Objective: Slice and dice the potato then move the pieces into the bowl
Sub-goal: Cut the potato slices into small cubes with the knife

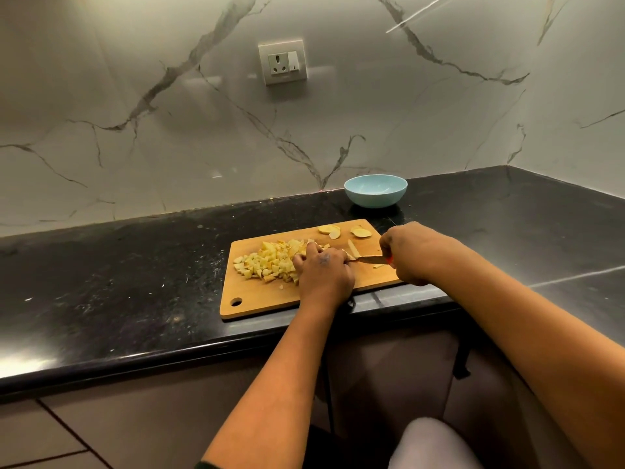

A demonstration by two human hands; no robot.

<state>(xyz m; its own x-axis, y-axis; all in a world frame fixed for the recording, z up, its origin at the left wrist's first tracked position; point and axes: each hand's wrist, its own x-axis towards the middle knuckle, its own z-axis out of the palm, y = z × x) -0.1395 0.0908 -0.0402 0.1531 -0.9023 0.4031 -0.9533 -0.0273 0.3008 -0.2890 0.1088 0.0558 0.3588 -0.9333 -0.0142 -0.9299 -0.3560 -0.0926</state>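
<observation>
Dicing is well along: your left hand sits fingers-down on the cutting board, curled over a potato strip to pin it so it won't skid under the blade. How tightly that grip pinches the strip is hidden under the knuckles. Your right hand has its grip wrapped around the orange handle of the knife, blade pointing left toward the left fingertips, low over the board, set up for short crosswise cuts.

The diced potato pile is heaped toward the board's left half, pushed clear of the cutting lane. Uncut potato slices wait at the board's far right corner, within easy reach of the holding hand. One thin sliver lies near the board's right edge, by the knife.

The bowl stands on the surface beyond the board's far right corner, against the back wall, apart from the board and looking empty, so the transfer has not begun. The board lies near the front edge of the surface, keeping both wrists low.
</observation>
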